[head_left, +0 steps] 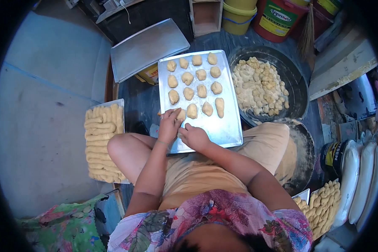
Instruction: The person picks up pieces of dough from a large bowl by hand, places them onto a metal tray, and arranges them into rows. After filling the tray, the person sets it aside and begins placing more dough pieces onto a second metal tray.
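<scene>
A metal tray rests in front of me, bearing rows of pale dough pieces. At its lower left, my left hand has its fingers closed on a dough piece at the end of the bottom row. Close beside it, my right hand is closed over the tray's surface, thumb and fingers together near that same piece; whatever lies between them is hidden. Right of the tray, a wide dark round pan holds a heap of floured dough lumps.
Empty-looking trays lean at the upper left. Another tray with long dough rolls lies left of my knee, and more shaped dough sits at the lower right. Buckets stand at the back. White sacks are at the right.
</scene>
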A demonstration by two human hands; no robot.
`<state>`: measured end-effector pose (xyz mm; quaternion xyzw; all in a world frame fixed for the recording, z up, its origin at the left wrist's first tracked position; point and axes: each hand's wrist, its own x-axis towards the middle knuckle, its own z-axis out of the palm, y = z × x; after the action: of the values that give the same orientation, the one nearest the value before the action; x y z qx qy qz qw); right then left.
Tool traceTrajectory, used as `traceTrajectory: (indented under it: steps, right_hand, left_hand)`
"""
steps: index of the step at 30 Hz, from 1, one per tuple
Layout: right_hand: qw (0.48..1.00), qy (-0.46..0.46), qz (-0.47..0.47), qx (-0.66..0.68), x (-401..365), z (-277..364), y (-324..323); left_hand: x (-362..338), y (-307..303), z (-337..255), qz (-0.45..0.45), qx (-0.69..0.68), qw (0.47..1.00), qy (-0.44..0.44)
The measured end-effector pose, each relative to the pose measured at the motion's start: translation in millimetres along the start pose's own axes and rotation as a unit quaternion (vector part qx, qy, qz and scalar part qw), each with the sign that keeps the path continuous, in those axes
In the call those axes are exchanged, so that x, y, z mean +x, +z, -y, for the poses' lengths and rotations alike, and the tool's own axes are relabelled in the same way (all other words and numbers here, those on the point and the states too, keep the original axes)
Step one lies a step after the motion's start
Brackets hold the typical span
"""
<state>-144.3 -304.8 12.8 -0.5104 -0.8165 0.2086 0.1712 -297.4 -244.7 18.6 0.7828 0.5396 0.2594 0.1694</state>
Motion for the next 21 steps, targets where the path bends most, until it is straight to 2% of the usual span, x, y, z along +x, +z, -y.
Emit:
traceTrajectory:
  steps: [4,7,11,14,16,17,20,21]
  right_hand:
    - [0.987,-0.008,-0.123,0.101,-6,2,-5]
    - [0.984,0.025,-0.131,0.120,-8,5,-15]
    - [0.995,0.007,-0.077,0.058,-7,-1,-5]
    - [0.994,0.006,-0.059,0.096,-9,3,-8]
    - [0.987,-0.003,-0.075,0.140,-12,1,-2]
    - [0.991,-0.008,-0.056,0.120,-13,1,-4]
    - [0.992,-0.029,-0.059,0.110,-12,2,-7]
    - [0.989,0.004,-0.004,0.145,-14,-1,-13]
  left_hand:
    - [1,4,9,0.019,-0.078,0.996,-0.041]
    - [0,5,15,0.021,-0.092,0.995,-0.041]
    - [-3,0,15,0.006,-0.062,0.998,-0.019]
    - [-8,-11,5,0.021,-0.159,0.982,-0.105]
    - [-9,-17,6,0.034,-0.161,0.979,-0.117]
    - [-9,-19,5,0.042,-0.164,0.978,-0.122]
    - [-9,-23,-5,0.018,-0.111,0.992,-0.058]
    - [-9,-23,-6,0.020,-0.101,0.994,-0.036]
